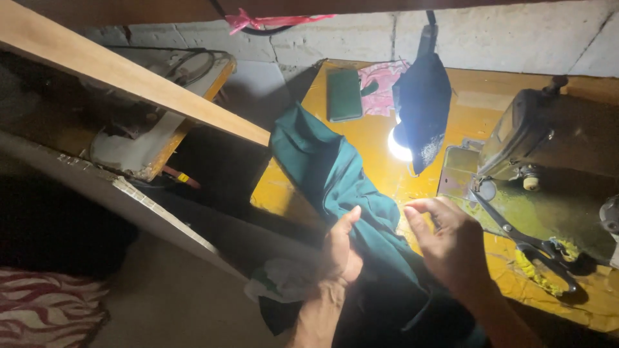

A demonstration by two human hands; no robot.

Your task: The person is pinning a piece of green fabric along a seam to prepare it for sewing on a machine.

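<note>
Nearest to me, my left hand (340, 251) comes up from the bottom edge with its thumb raised and its fingers curled round the near fold of the dark green cloth (342, 187), so it is closed on the fabric. My right hand (445, 241) sits just beside it on the other side of the same fold. Its fingers (431, 207) are bent loosely and held together, the thumb apart from them. The hand rests at the cloth's edge, but I cannot tell whether it pinches the fabric or only touches it.

The green cloth runs from my lap up between both hands and across the yellow table (367, 138), ending in a point near the table's far left corner. A paler piece of fabric (277, 283) hangs below my left wrist.

To the right of my right hand, a pair of black-handled scissors (525, 241) lies on the base of the sewing machine (554, 161), well clear of my fingers.

Farther back, a lit bulb (398, 148) glows under a dark cloth shade (422, 109) that hangs over the table. Beyond that lie a dark green phone (343, 95) and a scrap of pink cloth (382, 87), close to the block wall (503, 38). A wooden plank (129, 80) slants across the left side.
</note>
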